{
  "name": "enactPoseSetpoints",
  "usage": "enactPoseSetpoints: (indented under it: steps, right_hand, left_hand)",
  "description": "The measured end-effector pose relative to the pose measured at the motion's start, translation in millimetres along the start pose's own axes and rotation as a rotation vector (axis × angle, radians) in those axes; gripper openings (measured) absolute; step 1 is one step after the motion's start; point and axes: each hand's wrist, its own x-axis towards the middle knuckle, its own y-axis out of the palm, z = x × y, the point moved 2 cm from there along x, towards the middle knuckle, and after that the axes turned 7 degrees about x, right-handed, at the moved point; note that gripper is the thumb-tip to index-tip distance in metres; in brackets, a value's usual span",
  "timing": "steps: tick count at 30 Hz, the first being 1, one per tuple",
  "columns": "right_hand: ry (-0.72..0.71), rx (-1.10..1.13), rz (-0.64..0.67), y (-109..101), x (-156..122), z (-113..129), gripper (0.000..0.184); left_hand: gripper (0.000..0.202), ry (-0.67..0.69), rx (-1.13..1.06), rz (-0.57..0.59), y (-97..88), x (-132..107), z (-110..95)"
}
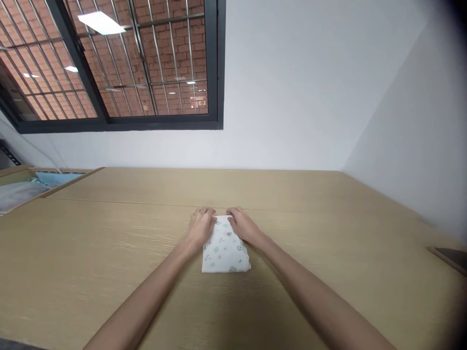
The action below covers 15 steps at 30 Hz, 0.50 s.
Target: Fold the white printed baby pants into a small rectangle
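A white cloth (223, 249) printed with small green and grey figures lies folded on the wooden tabletop (109, 253). Its near edge is wider than its far edge, and the layers show at the near right corner. My left hand (203, 224) is closed at the cloth's far left corner, fingers curled and thumb against the fabric. At the far right corner, my right hand (241, 223) pinches the cloth, with its thumb on top. The undersides of both hands' fingers are hidden.
An open wooden compartment (54, 190) at the left holds blue and whitish material. White walls (284, 87) stand behind and to the right, with a dark-framed barred window (215, 73) at upper left. A dark opening (450, 257) interrupts the tabletop at the right.
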Motion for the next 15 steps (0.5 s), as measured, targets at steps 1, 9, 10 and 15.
enactPoseSetpoints:
  steps: [1,9,10,15]
  right_hand:
    - [-0.025,-0.024,-0.021,-0.6,-2.9,2.5,0.033]
    - [-0.472,0.037,0.295,-0.2,-52.4,71.1,0.048]
    - [-0.508,0.075,0.359,1.7,-60.8,78.2,0.046]
    - [-0.526,0.176,0.491,13.5,-81.4,80.8,0.045]
  left_hand:
    - [0.026,0.016,0.014,-0.009,-2.5,-12.3,-8.6]
    - [0.055,0.132,0.397,-0.022,40.2,-136.2,-65.4]
    - [0.051,0.147,0.395,-0.029,47.5,-143.6,-66.7]
    - [0.039,0.224,0.343,-0.033,59.9,-152.2,-65.8]
